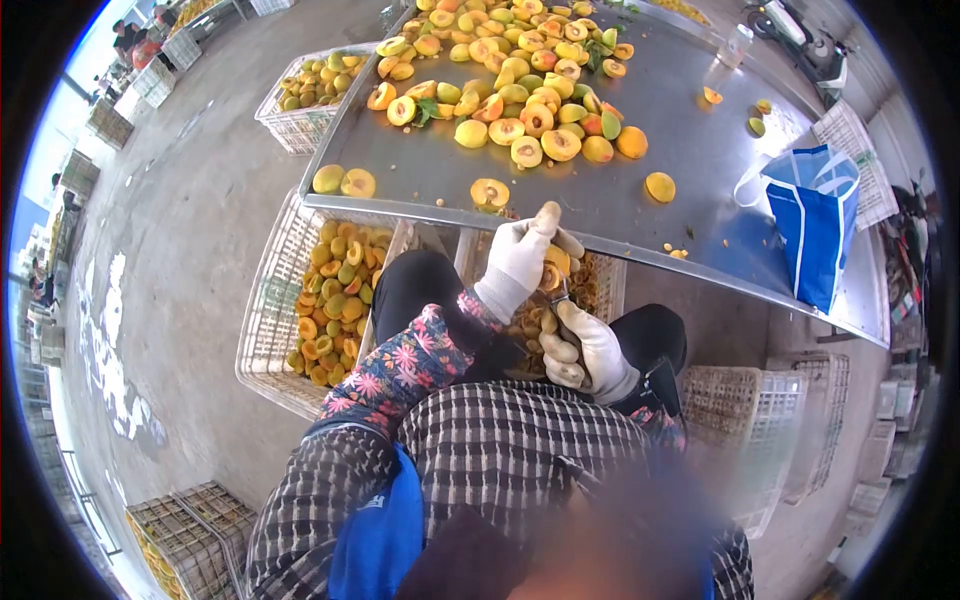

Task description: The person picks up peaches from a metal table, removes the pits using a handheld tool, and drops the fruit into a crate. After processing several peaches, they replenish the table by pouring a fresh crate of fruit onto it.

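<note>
My left hand (520, 255), in a white glove, is closed around a yellow peach half (553, 272) just below the table's front edge. Its cut face is turned toward my right hand (586, 352), also gloved. The right fingers wrap round a small metal pitting tool (561, 293), whose tip is at the fruit; its exact shape is hard to see. Beneath both hands, between my knees, a crate (613, 285) holds cut fruit pieces. On the metal table (440, 165) lies a heap of halved peaches (520, 90), several with pits showing. One half (490, 193) rests near the edge.
A white crate (268, 330) of peach halves stands left of my knees, another (290, 135) beyond it. On the table's right are a blue bag (810, 225) and a bottle (735, 45). Stacked crates (745, 405) stand at lower right, more (195, 530) at lower left.
</note>
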`<action>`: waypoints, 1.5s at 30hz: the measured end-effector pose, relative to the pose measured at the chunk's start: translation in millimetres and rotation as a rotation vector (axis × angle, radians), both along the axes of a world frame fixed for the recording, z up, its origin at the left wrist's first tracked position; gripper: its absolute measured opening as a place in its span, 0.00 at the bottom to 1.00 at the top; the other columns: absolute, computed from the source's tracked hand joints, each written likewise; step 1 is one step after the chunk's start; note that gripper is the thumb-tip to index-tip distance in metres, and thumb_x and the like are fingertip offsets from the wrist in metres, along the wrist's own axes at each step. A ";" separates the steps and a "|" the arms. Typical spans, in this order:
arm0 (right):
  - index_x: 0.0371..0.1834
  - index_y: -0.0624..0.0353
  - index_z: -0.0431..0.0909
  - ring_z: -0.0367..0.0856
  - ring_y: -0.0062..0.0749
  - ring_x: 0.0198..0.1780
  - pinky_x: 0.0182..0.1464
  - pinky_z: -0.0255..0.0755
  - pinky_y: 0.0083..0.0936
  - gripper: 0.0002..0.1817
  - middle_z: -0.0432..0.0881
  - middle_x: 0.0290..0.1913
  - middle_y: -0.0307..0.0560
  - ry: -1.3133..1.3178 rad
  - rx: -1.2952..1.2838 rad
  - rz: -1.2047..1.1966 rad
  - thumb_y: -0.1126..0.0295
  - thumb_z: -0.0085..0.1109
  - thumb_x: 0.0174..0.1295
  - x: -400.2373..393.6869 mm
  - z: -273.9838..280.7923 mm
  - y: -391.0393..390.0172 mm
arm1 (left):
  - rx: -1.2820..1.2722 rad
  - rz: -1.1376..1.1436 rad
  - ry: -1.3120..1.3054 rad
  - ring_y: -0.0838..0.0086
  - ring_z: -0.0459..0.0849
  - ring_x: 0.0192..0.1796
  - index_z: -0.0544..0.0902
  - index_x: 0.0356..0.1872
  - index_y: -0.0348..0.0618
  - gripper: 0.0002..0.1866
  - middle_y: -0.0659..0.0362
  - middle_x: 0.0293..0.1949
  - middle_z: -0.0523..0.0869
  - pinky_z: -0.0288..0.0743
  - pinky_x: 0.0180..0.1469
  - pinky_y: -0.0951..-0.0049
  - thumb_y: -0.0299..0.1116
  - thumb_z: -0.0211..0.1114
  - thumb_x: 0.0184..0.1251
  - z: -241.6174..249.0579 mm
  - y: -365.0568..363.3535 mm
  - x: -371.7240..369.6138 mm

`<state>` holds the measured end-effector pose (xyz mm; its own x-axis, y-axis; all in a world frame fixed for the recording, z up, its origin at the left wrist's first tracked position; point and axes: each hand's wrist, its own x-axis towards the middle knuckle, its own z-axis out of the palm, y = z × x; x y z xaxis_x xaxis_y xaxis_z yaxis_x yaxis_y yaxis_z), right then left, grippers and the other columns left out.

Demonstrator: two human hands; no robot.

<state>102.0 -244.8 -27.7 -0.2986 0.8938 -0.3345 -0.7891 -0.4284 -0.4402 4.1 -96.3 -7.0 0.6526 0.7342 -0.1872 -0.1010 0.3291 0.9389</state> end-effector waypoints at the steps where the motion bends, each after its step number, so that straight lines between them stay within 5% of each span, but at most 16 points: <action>1: 0.42 0.53 0.73 0.64 0.22 0.13 0.15 0.60 0.19 0.19 0.67 0.19 0.35 -0.005 -0.002 -0.004 0.50 0.43 0.76 0.6 -0.8 -0.6 | -0.093 0.044 -0.065 0.70 0.86 0.30 0.84 0.30 0.31 0.32 0.51 0.29 0.87 0.78 0.36 0.74 0.56 0.53 0.75 -2.4 -1.9 4.4; 11: 0.48 0.48 0.68 0.64 0.20 0.14 0.17 0.59 0.18 0.12 0.67 0.20 0.33 -0.604 -0.096 -0.059 0.54 0.48 0.75 -7.0 8.6 3.2 | -0.082 0.099 0.002 0.69 0.86 0.30 0.83 0.32 0.32 0.31 0.52 0.30 0.86 0.79 0.34 0.74 0.55 0.52 0.76 -21.4 2.6 9.7; 15: 0.51 0.59 0.71 0.73 0.20 0.24 0.26 0.66 0.23 0.23 0.72 0.24 0.33 -0.879 0.110 0.070 0.48 0.50 0.73 -2.4 5.9 -5.7 | -0.183 0.223 -0.151 0.67 0.86 0.30 0.82 0.39 0.33 0.28 0.53 0.30 0.86 0.80 0.36 0.73 0.55 0.53 0.76 -35.6 13.7 14.4; 16: 0.48 0.63 0.71 0.79 0.36 0.29 0.33 0.71 0.33 0.25 0.78 0.26 0.45 -1.150 0.225 0.108 0.46 0.50 0.72 1.0 -6.3 -8.9 | -0.253 0.219 -0.152 0.64 0.85 0.37 0.79 0.46 0.34 0.29 0.51 0.38 0.85 0.81 0.42 0.69 0.58 0.51 0.76 -36.3 18.8 12.7; 19: 0.42 0.56 0.70 0.63 0.15 0.22 0.24 0.60 0.17 0.18 0.68 0.25 0.31 -1.487 0.233 -0.055 0.51 0.53 0.72 9.6 -32.3 -16.2 | -0.538 0.226 -0.384 0.60 0.82 0.48 0.77 0.51 0.37 0.33 0.51 0.46 0.82 0.80 0.50 0.60 0.63 0.48 0.74 -24.7 18.7 7.8; 20: 0.43 0.58 0.70 0.67 0.16 0.26 0.28 0.64 0.19 0.16 0.70 0.26 0.33 -1.509 0.241 -0.061 0.55 0.52 0.73 18.5 -43.7 -16.5 | -0.631 0.146 -0.409 0.57 0.78 0.55 0.75 0.56 0.39 0.37 0.52 0.51 0.79 0.75 0.57 0.52 0.67 0.45 0.72 -21.7 20.6 2.7; 23: 0.42 0.60 0.70 0.69 0.19 0.28 0.32 0.66 0.23 0.16 0.71 0.27 0.36 -1.386 0.201 -0.186 0.57 0.53 0.71 24.6 -16.8 -9.1 | -0.727 0.104 -0.420 0.57 0.79 0.55 0.75 0.58 0.38 0.37 0.52 0.52 0.80 0.74 0.60 0.51 0.66 0.45 0.73 -17.1 21.0 -1.6; 24: 0.41 0.61 0.71 0.68 0.18 0.30 0.33 0.66 0.23 0.15 0.71 0.28 0.35 -1.492 0.269 -0.320 0.58 0.55 0.71 23.1 -12.9 -4.3 | -0.719 0.071 -0.425 0.57 0.79 0.56 0.74 0.60 0.38 0.35 0.52 0.53 0.80 0.74 0.60 0.51 0.62 0.47 0.73 -17.5 22.3 -3.7; 27: 0.45 0.64 0.71 0.73 0.39 0.28 0.35 0.70 0.34 0.24 0.74 0.26 0.53 -1.468 0.274 -0.405 0.50 0.55 0.70 24.9 -7.0 11.2 | -0.672 -0.017 -0.452 0.56 0.78 0.58 0.73 0.62 0.38 0.26 0.50 0.56 0.79 0.73 0.62 0.50 0.48 0.50 0.73 -22.1 24.9 -11.2; 31: 0.46 0.64 0.71 0.73 0.24 0.28 0.30 0.68 0.26 0.16 0.75 0.27 0.41 -1.354 0.218 -0.399 0.60 0.57 0.71 27.8 -8.9 25.4 | -0.618 -0.100 -0.615 0.55 0.77 0.60 0.72 0.62 0.36 0.24 0.47 0.57 0.78 0.73 0.64 0.50 0.27 0.51 0.63 -7.5 40.6 -42.4; 32: 0.49 0.61 0.72 0.69 0.14 0.25 0.25 0.63 0.17 0.12 0.74 0.27 0.33 -1.107 0.174 -0.390 0.65 0.57 0.71 26.6 -2.1 23.0 | -0.618 -0.104 -0.683 0.54 0.77 0.60 0.71 0.62 0.35 0.26 0.45 0.57 0.77 0.72 0.65 0.50 0.22 0.51 0.59 3.3 48.8 -61.1; 35: 0.50 0.57 0.71 0.63 0.10 0.19 0.19 0.57 0.12 0.12 0.67 0.23 0.26 -0.965 0.085 -0.397 0.63 0.57 0.71 33.0 -20.2 15.9 | -0.225 0.053 -0.591 0.55 0.78 0.58 0.67 0.66 0.37 0.29 0.48 0.58 0.77 0.74 0.64 0.53 0.21 0.53 0.59 24.7 84.5 -141.3; 38: 0.50 0.54 0.69 0.62 0.12 0.15 0.15 0.57 0.13 0.10 0.65 0.21 0.27 -0.958 0.062 -0.381 0.63 0.52 0.73 31.8 -35.0 8.6 | 0.166 0.396 -0.027 0.70 0.79 0.58 0.71 0.67 0.40 0.27 0.57 0.61 0.77 0.75 0.60 0.70 0.24 0.60 0.64 7.7 113.9 -238.6; 41: 0.47 0.53 0.69 0.62 0.14 0.13 0.14 0.57 0.14 0.08 0.65 0.18 0.29 -1.018 0.063 -0.324 0.62 0.50 0.74 32.5 -45.6 5.0 | 0.373 0.560 0.318 0.70 0.79 0.57 0.73 0.65 0.40 0.27 0.56 0.58 0.80 0.75 0.60 0.70 0.29 0.64 0.64 -61.9 131.7 -317.4; 45: 0.46 0.53 0.69 0.61 0.16 0.12 0.13 0.56 0.16 0.10 0.65 0.17 0.31 -1.063 -0.024 -0.253 0.60 0.50 0.74 17.8 -41.0 13.4 | 0.328 0.215 1.211 0.60 0.80 0.61 0.76 0.62 0.40 0.38 0.47 0.58 0.82 0.72 0.64 0.65 0.50 0.74 0.51 -208.9 95.1 -399.5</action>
